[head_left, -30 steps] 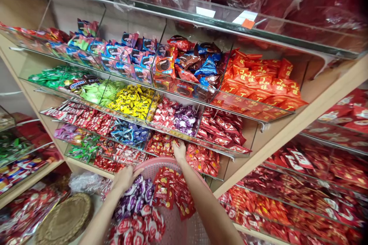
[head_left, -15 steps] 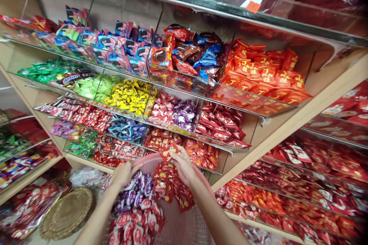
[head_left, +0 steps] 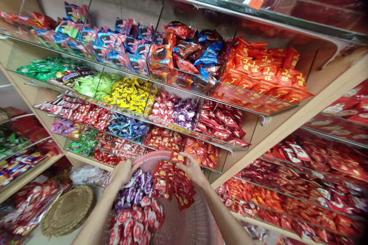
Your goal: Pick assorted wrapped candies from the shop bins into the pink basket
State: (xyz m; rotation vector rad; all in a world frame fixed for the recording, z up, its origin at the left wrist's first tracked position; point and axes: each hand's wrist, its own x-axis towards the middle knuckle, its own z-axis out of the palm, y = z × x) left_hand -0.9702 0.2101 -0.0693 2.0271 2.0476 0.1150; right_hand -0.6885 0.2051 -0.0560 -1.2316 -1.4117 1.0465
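Note:
My left hand (head_left: 124,173) is closed on the far left rim of a pink plastic basket (head_left: 158,154). In my right hand (head_left: 192,169), a small red candy packet (head_left: 177,157) is pinched between thumb and fingers, over the basket's far side. Just below it, a pile of similar red packets (head_left: 163,178) with orange round prints lies inside the basket. Purple-and-white wrapped candies (head_left: 140,185) fill the basket's left part, and red-and-white wrapped candies (head_left: 136,220) lie nearest me. Part of the basket's bottom shows at the right.
Tiered shelves with clear fronts rise ahead, holding yellow candies (head_left: 129,93), orange-red packets (head_left: 261,69) and cookie packs (head_left: 162,54). More red sweets (head_left: 316,168) fill the shelves at right. A round woven mat (head_left: 67,210) and a clear plastic bag (head_left: 89,176) lie at lower left.
My right hand has shifted slightly right and down with the red packet, which now hangs just above the pile. The left hand keeps its hold on the rim.

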